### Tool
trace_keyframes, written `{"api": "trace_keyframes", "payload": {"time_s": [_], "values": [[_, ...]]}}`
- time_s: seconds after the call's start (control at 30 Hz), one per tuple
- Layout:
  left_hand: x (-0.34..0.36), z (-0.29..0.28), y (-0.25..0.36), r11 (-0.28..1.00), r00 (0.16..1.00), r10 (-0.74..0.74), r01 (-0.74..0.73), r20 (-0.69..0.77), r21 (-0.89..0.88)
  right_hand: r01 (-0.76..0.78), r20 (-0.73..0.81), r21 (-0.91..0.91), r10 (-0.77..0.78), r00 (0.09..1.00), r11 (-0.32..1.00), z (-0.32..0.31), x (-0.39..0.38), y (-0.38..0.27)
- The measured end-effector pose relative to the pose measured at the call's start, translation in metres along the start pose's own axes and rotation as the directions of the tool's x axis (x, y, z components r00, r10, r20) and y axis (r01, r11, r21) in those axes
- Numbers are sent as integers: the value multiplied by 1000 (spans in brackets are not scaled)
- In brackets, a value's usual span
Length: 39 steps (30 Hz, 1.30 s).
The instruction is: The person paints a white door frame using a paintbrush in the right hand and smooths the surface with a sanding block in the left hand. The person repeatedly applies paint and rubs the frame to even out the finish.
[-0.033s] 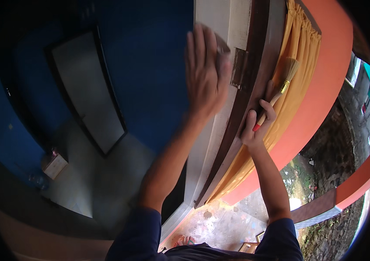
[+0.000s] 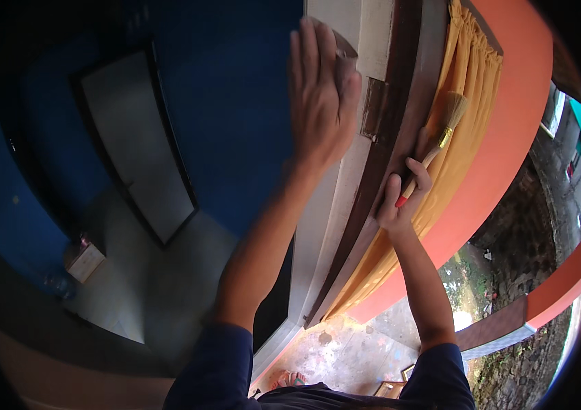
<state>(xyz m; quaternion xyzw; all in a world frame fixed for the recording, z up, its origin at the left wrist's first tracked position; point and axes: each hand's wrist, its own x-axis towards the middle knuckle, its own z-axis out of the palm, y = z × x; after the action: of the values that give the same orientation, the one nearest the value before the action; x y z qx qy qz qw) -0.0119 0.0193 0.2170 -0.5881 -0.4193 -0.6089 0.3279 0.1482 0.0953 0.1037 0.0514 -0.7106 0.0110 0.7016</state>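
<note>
My left hand (image 2: 318, 96) is raised high and pressed flat against the white edge of a door frame (image 2: 335, 205). It holds a small brown sheet (image 2: 345, 48) that looks like sandpaper, mostly hidden under the fingers. My right hand (image 2: 400, 201) grips a paintbrush (image 2: 441, 133) with a red-tipped handle, a gold ferrule and pale bristles pointing up. That hand rests against the dark brown wooden frame strip (image 2: 389, 137), beside a rusty metal hinge (image 2: 372, 109).
A yellow-orange curtain (image 2: 468, 116) hangs right of the brown strip, next to an orange wall (image 2: 509, 137). A blue wall (image 2: 229, 102) and a dark-framed grey panel (image 2: 137, 137) lie to the left. A small box (image 2: 84, 261) sits on the floor, with stained paving (image 2: 352, 355) and my foot (image 2: 289, 378) below.
</note>
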Motion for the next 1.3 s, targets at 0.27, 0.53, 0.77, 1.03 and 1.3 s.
{"api": "trace_keyframes", "payload": {"time_s": [0.27,0.53,0.77,1.03,1.3], "values": [[-171,0,21,987,948,-152,131,278,94,17,-13,30,-16,1000,999,-1,8,7],[62,4,-4,993,986,121,-120,-119,19,3,7,43,-3,1000,999,2,8,2],[-23,8,3,997,996,75,-76,-55,-16,-7,15,34,6,1000,999,-5,5,5],[100,-1,-12,935,963,140,-205,-229,-291,10,35,16,-11,999,1000,-1,8,0],[45,4,-10,977,979,165,-179,-124,-118,-12,9,62,12,1000,998,-1,6,1]]}}
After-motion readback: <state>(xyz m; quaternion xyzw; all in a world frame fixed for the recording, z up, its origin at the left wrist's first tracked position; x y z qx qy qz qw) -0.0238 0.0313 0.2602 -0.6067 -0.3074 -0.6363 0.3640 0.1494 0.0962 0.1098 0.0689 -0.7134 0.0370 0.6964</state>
